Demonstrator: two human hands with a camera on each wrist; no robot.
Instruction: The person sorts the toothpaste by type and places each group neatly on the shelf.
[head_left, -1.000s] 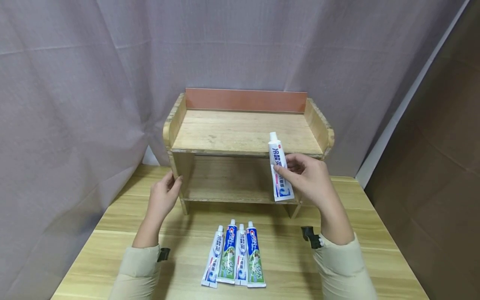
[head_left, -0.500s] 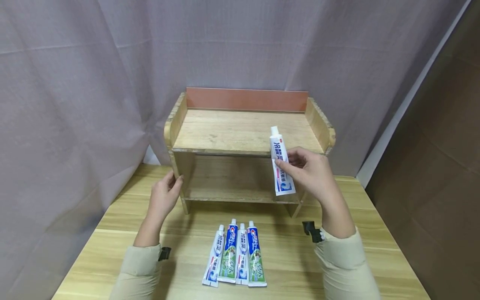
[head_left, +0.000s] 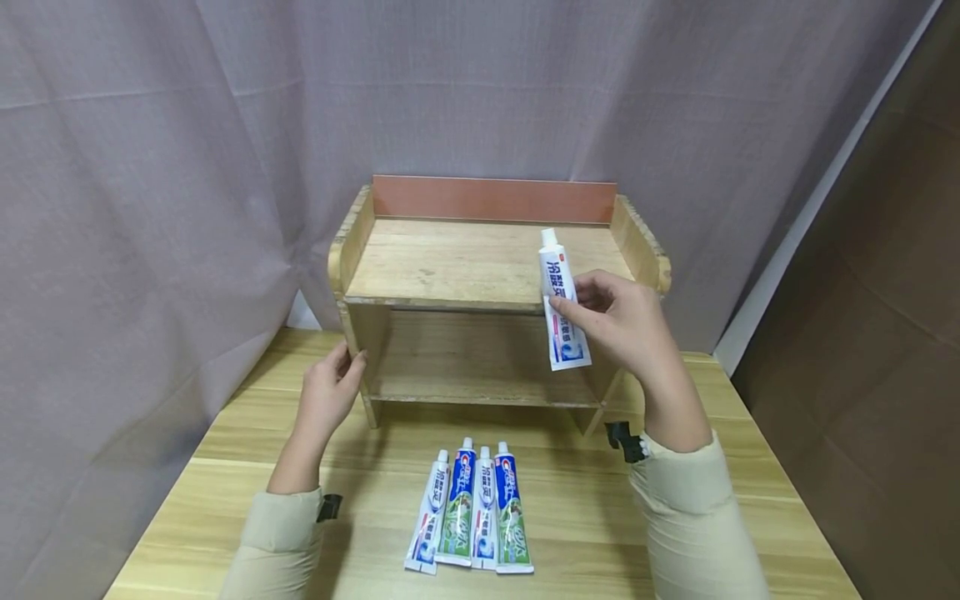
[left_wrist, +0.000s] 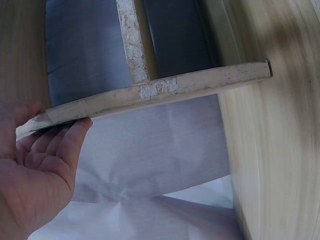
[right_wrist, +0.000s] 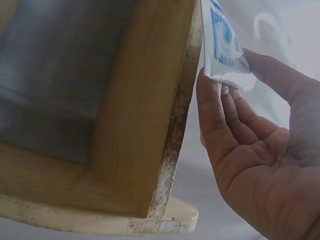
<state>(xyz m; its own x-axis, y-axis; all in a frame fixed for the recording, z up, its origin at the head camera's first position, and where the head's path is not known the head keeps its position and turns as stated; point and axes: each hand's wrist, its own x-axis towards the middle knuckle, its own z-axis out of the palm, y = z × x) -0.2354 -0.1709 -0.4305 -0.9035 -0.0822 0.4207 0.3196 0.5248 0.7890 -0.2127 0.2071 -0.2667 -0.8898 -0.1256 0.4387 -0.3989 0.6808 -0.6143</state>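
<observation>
My right hand (head_left: 632, 327) pinches a white toothpaste tube (head_left: 567, 343) between thumb and fingers. The tube stands cap up, slightly tilted, in front of the top board of a small wooden shelf (head_left: 442, 271). In the right wrist view its crimped end (right_wrist: 227, 75) shows beside the wood. My left hand (head_left: 328, 392) grips the front edge of the shelf's left side panel; in the left wrist view, thumb and fingers lie on either side of that panel (left_wrist: 200, 80). Several toothpaste tubes, white ones (head_left: 430, 517) and blue-green ones (head_left: 513, 521), lie side by side on the table.
The wooden table (head_left: 675, 533) carries the shelf, which has a lower board (head_left: 480, 375) and a reddish-brown back strip (head_left: 495, 200). Grey cloth (head_left: 480, 83) hangs behind and to the left. A brown surface (head_left: 870, 333) rises at the right.
My right hand has raised the white toothpaste tube, from partly below the top board's front edge to mostly above it. The left hand keeps its place on the side panel.
</observation>
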